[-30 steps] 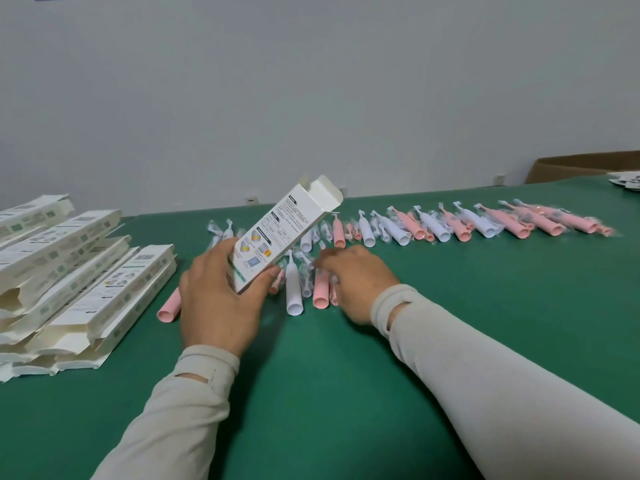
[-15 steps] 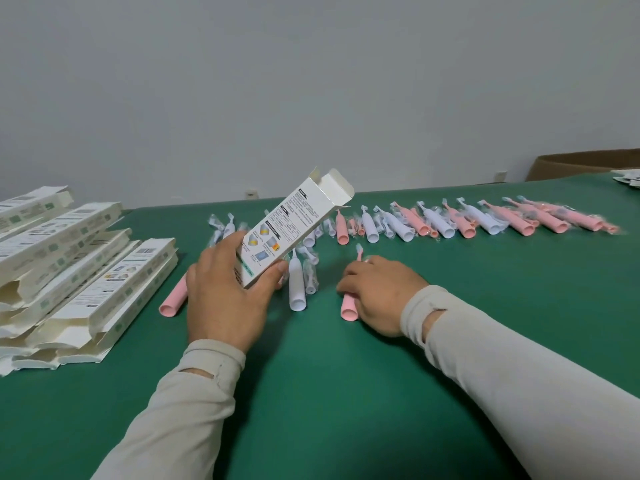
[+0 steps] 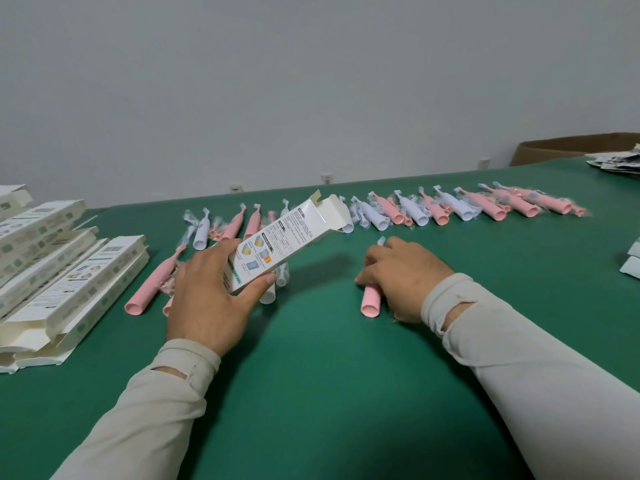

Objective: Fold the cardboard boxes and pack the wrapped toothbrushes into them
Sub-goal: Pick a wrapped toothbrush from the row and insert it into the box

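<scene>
My left hand (image 3: 211, 299) grips the lower end of a white printed cardboard box (image 3: 287, 240), tilted up to the right with its top flaps open. My right hand (image 3: 405, 275) holds a pink wrapped toothbrush (image 3: 371, 301) against the green table (image 3: 329, 358), its brush head poking out past my fingers. A long row of pink and white wrapped toothbrushes (image 3: 450, 211) lies across the table behind both hands. More of them lie under and left of the box, among them a pink one (image 3: 152, 285).
Several flat-folded white boxes (image 3: 55, 271) are stacked at the left edge. At the far right sit a brown carton (image 3: 568, 147), a pile of printed sheets (image 3: 616, 164) and white box corners (image 3: 632, 265).
My right hand has drawn a pink toothbrush out of the pile and slid it right and toward me. The box in my left hand has tilted slightly higher.
</scene>
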